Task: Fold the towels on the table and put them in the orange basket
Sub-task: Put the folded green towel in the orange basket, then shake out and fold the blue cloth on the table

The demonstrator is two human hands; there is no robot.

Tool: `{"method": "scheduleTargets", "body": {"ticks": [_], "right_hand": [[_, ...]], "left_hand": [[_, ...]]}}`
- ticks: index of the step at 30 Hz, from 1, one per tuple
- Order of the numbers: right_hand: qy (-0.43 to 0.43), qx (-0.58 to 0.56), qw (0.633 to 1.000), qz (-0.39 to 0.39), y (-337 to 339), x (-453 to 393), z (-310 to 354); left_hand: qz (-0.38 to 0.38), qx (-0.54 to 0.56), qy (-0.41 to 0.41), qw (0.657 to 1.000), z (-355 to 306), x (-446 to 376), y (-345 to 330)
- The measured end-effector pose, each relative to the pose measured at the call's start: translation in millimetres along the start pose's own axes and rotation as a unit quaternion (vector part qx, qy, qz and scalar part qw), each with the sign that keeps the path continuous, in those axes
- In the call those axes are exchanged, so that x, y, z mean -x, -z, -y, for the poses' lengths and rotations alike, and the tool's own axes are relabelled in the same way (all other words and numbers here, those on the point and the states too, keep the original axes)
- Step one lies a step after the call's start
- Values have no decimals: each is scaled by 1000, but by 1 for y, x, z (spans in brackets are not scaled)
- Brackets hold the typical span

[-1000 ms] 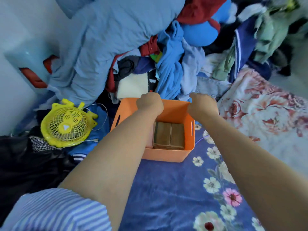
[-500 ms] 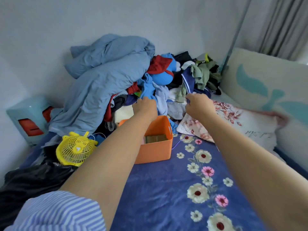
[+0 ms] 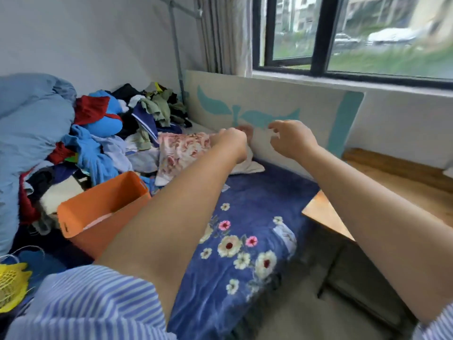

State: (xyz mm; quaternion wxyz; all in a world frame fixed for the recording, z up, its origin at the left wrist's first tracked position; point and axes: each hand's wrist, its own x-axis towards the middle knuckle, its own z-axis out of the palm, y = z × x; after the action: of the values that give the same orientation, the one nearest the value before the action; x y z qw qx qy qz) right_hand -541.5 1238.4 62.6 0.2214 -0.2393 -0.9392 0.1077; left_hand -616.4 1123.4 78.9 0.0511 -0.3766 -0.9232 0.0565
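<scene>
Both arms reach out above the blue floral bedspread (image 3: 245, 204). Left hand (image 3: 229, 141) is curled into a loose fist, holding nothing visible. Right hand (image 3: 291, 138) has its fingers bent and apart, thumb close to the forefinger, nothing between them. Orange basket (image 3: 103, 212) sits at the bedspread's left edge, against the clothes heap (image 3: 110, 133); its contents are mostly hidden. Wooden table (image 3: 323, 214) corner at right.
</scene>
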Motion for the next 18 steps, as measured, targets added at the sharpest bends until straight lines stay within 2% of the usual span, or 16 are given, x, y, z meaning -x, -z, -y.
{"method": "scheduleTargets", "body": {"ticks": [2, 8, 12, 18], "right_hand": [[-54, 19, 998, -16, 35, 31, -58], [-133, 66, 987, -59, 116, 115, -190], [-201, 104, 973, -50, 184, 187, -291], [-254, 151, 953, -59, 284, 292, -419]], "left_hand": [[-8, 8, -57, 998, -69, 1, 9], [-26, 16, -180, 983, -242, 12, 28], [-31, 47, -254, 966, -385, 38, 43], [-27, 94, -351, 931, -570, 82, 50]]}}
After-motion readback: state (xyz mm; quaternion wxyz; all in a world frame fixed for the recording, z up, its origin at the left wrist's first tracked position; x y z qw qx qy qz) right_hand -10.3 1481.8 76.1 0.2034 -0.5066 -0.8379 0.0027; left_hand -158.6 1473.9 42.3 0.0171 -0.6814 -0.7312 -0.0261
